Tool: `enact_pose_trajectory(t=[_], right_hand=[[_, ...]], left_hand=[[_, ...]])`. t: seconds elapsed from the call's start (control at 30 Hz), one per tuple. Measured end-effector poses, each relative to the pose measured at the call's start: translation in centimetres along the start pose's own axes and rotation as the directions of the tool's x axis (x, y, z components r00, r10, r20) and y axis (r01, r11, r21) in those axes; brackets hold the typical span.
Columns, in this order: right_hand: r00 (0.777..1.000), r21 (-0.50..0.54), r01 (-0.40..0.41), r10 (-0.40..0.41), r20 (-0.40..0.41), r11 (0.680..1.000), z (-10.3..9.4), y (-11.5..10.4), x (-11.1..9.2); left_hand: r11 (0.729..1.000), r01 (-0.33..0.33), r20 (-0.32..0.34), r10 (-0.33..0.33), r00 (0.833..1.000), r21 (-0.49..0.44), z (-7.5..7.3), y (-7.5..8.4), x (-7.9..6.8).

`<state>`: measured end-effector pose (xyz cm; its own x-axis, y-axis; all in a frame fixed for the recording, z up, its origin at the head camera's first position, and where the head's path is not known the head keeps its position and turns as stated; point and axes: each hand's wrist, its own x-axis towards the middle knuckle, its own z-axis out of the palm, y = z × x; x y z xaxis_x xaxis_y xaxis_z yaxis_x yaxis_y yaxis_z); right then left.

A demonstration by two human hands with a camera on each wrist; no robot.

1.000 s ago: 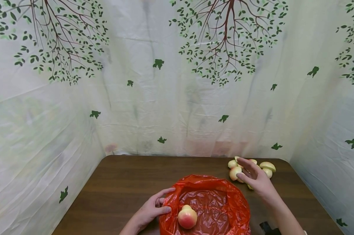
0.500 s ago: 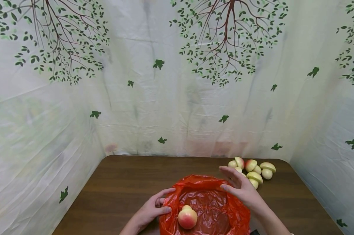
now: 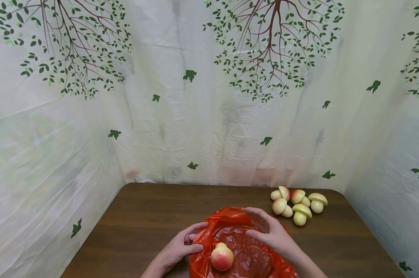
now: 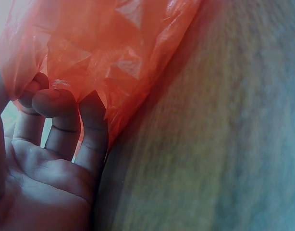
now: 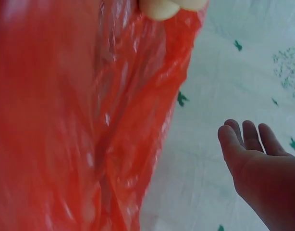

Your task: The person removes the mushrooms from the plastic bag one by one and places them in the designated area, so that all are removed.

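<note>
A red plastic bag lies spread with its mouth facing up. My left hand grips the left side of its rim; in the left wrist view the fingers bend into the thin plastic. Inside the bag, near that hand, rests a mushroom-shaped piece with a red and yellow cap. My right hand is over the bag's right rim, fingers and thumb spread apart in a curve, with nothing visible between them. The right wrist view shows this hand beside the bag's crinkled side.
Several pale mushroom-shaped pieces lie grouped at the back right of the brown wooden table. Pale rounded shapes show at the top of the right wrist view. Behind the table hangs a white curtain with leaf prints.
My right hand has moved left and nearer, from over the mushroom-shaped pieces to over the bag's rim. The left hand and the piece in the bag have stayed in place.
</note>
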<state>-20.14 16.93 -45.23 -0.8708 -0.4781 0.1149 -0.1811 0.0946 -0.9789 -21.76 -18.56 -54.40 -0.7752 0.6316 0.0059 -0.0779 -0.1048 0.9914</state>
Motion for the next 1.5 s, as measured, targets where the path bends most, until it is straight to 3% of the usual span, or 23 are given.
enact_pose_trajectory(t=[0.6, 0.83, 1.1, 1.5], right_hand=[[0.989, -0.057, -0.042, 0.049, 0.141, 0.997, 4.0, 2.2, 0.6], [0.975, 0.003, -0.051, 0.049, 0.218, 0.999, 4.7, 3.5, 0.8], [0.966, -0.043, -0.053, 0.062, 0.249, 0.998, 4.9, 4.1, 0.9], [0.946, 0.077, -0.097, 0.068, 0.316, 0.992, 5.6, 5.4, 0.9]], left_hand=[[1.0, 0.009, 0.0, -0.009, 1.0, -0.005, 0.1, 0.1, 0.1], [1.0, -0.005, 0.008, 0.005, 1.0, -0.014, 0.1, 0.0, 0.1], [1.0, -0.014, 0.011, 0.014, 1.0, -0.008, 0.2, 0.0, 0.0], [1.0, -0.027, 0.022, 0.027, 0.999, -0.009, 0.1, 0.0, 0.0]])
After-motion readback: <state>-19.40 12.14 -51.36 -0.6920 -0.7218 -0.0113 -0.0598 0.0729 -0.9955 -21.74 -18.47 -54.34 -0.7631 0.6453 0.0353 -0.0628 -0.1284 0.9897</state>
